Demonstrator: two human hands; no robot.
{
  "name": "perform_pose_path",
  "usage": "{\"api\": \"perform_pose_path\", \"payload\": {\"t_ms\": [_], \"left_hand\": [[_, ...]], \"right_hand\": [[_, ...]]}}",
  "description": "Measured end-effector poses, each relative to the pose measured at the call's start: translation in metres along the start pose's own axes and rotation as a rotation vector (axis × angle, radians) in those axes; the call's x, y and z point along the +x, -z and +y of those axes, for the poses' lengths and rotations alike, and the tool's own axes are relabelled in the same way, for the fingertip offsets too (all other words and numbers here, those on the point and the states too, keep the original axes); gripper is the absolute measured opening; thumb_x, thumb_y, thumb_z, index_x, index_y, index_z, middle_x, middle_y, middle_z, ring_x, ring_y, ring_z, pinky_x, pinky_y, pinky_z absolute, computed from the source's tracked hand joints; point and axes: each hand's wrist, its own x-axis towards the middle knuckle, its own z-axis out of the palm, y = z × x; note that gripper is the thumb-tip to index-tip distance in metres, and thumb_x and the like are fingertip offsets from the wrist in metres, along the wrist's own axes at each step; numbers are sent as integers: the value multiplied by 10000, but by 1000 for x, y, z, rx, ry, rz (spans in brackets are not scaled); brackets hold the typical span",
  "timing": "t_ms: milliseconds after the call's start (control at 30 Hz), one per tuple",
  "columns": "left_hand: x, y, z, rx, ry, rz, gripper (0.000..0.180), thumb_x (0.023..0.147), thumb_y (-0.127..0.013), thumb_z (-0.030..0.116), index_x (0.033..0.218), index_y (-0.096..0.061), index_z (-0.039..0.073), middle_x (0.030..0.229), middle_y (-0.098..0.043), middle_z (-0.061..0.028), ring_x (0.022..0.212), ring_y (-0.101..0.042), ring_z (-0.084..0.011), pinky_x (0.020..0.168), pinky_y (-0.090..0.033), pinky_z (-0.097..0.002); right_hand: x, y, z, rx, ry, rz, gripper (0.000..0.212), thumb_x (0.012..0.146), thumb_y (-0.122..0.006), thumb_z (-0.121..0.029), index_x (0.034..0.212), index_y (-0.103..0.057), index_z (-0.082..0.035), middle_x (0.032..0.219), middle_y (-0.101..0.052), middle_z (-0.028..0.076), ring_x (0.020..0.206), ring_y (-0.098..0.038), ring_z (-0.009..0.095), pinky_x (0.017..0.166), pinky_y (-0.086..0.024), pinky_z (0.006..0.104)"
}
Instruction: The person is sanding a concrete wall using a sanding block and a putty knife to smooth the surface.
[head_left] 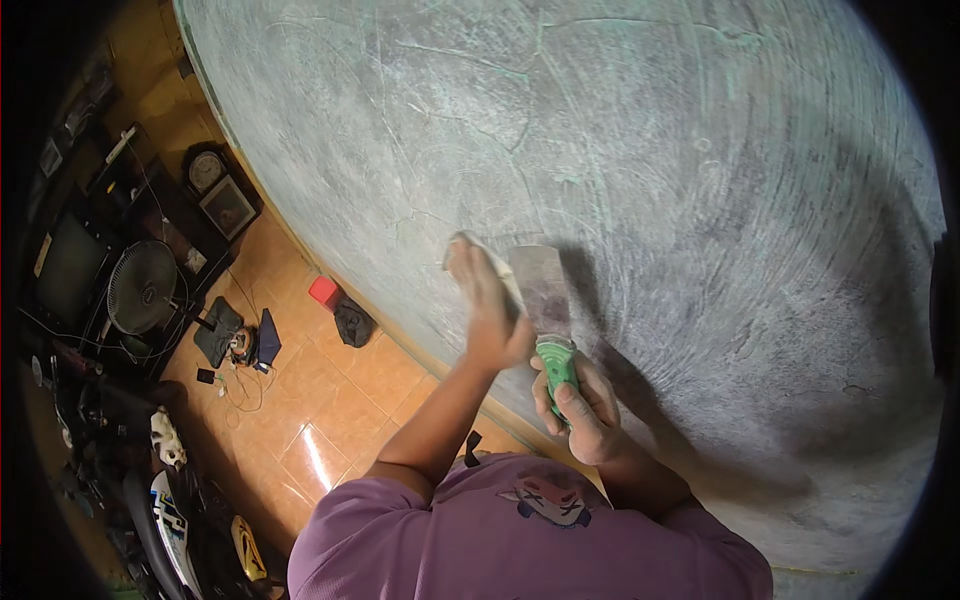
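My right hand (583, 410) is wrapped round the green handle of a putty knife (541, 285), thumb along the handle. The wide metal blade points up, close to the grey wall (680, 180); whether its edge touches cannot be told. Just left of the blade, my left hand (484, 305), slightly blurred, has its fingers stretched upward over a thin pale sheet that looks like sandpaper (508, 277). Only the sheet's edges show past the fingers and palm. Pale dust coats both hands. The wall is scuffed, with fine cracks and faint green streaks.
Orange floor tiles (340, 400) run along the wall at the left. On them lie a red-and-black item (342, 312) and several cables and bags (238, 340). Farther left stand a fan (143, 287), a clock (206, 170) and a motorbike (165, 510).
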Motion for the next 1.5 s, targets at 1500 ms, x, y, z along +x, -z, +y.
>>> {"api": "perform_pose_path", "payload": {"t_ms": [1500], "left_hand": [[91, 90, -155, -6, 112, 130, 859, 890, -454, 429, 1472, -86, -84, 1535, -37, -316, 1433, 14, -462, 1124, 38, -566]], "right_hand": [[124, -91, 68, -6, -84, 82, 443, 993, -425, -306, 1253, -434, 52, 835, -539, 71, 565, -428, 77, 513, -370, 207]]}}
